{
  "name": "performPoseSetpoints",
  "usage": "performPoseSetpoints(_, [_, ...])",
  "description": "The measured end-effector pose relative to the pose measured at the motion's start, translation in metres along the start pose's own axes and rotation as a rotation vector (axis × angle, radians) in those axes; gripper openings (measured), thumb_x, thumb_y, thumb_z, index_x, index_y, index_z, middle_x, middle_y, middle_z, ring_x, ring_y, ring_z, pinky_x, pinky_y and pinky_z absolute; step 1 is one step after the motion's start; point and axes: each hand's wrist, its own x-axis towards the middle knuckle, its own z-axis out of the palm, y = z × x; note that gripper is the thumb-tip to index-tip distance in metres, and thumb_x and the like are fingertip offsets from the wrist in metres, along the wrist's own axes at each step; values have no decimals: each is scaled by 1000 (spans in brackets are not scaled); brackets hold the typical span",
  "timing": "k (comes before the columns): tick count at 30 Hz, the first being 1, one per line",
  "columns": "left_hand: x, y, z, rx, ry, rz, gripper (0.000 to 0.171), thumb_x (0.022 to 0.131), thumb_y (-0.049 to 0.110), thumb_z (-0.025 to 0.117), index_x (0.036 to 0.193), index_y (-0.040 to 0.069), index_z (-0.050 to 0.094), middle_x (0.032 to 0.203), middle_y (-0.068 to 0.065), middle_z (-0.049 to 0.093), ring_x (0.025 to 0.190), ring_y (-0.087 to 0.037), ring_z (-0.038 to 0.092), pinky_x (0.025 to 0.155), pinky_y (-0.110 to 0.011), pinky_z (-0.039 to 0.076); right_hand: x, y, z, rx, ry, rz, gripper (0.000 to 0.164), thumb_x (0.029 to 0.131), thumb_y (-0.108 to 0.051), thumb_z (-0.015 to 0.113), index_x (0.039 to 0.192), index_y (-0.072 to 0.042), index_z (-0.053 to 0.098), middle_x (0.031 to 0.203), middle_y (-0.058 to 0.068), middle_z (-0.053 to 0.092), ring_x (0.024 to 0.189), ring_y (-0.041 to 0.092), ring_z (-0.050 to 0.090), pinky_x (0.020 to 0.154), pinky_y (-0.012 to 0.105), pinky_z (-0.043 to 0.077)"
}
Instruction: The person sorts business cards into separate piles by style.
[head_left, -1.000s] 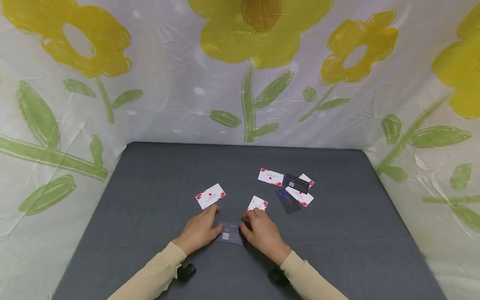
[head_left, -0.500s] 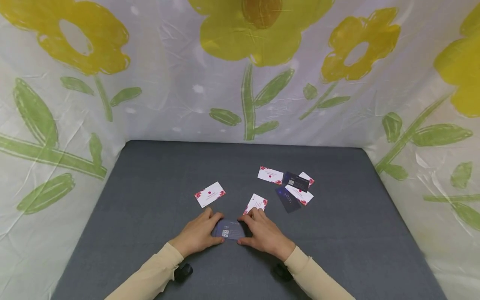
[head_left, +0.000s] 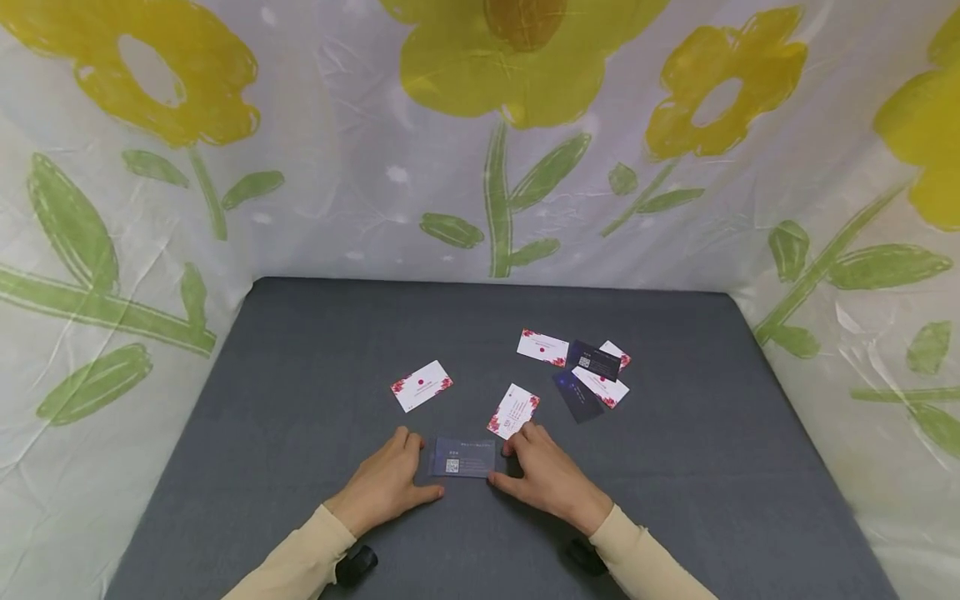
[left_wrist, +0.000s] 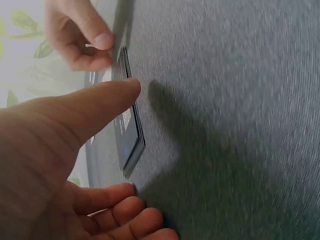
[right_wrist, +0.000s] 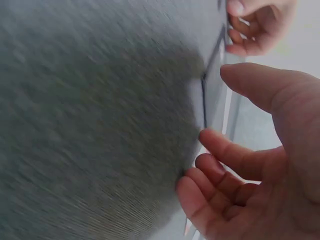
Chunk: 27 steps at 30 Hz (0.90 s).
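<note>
A small neat stack of dark blue business cards (head_left: 474, 458) lies flat on the grey tabletop between the two hands. In the left wrist view the stack (left_wrist: 128, 137) shows several thin edges on top of each other. My left hand (head_left: 382, 483) is spread at the stack's left end, thumb and fingers apart from it. At the right end, my right hand (head_left: 555, 481) has its thumb by the near corner and its fingers by the far one, with no grip visible. A white card with red flowers (head_left: 513, 408) lies just beyond the right fingers, which partly cover its near corner.
Another white floral card (head_left: 422, 386) lies beyond the left hand. Farther right is a loose overlapping group with a white card (head_left: 542, 347), a dark card (head_left: 595, 362) and others. A flower-printed curtain (head_left: 337, 208) encloses the grey table (head_left: 315, 333).
Both hands first closed in on the ends of the dark cards, squaring them into a tidier stack. Now they have drawn apart outward, leaving the stack lying between them.
</note>
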Motion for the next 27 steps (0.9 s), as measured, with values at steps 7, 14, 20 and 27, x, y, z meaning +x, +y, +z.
performPoseSetpoints(7, [-1, 3, 4, 16, 20, 64, 62, 76, 36, 92, 115, -2, 63, 94, -5, 54, 80, -15, 55, 69, -39, 53, -3, -2, 7, -104, 37, -73, 37, 85, -37, 86, 102, -8, 70, 93, 0, 56, 84, 11, 43, 72, 28, 43])
performPoseSetpoints(14, [4, 7, 1, -1, -2, 50, 63, 77, 39, 91, 118, -1, 64, 95, -4, 55, 80, -13, 55, 67, -39, 53, -3, 1, 5, -46, 27, -40, 36, 86, -34, 85, 105, -7, 71, 95, 1, 58, 86, 12, 46, 74, 29, 46])
performPoseSetpoints(20, [35, 24, -18, 9, 50, 80, 47, 90, 39, 80, 120, 7, 63, 100, -3, 62, 84, -16, 61, 68, -38, 53, 2, 17, -18, -10, 131, 76, 20, 92, -30, 77, 103, -14, 72, 98, -1, 65, 92, 14, 58, 77, 33, 53])
performPoseSetpoints(27, [109, 61, -33, 46, -2, 218, 43, 104, 38, 63, 134, 8, 64, 121, -11, 68, 107, -29, 66, 82, -46, 58, 31, 66, -68, -97, 225, 161, 8, 98, -16, 70, 98, -9, 74, 92, 5, 69, 87, 20, 61, 74, 38, 53])
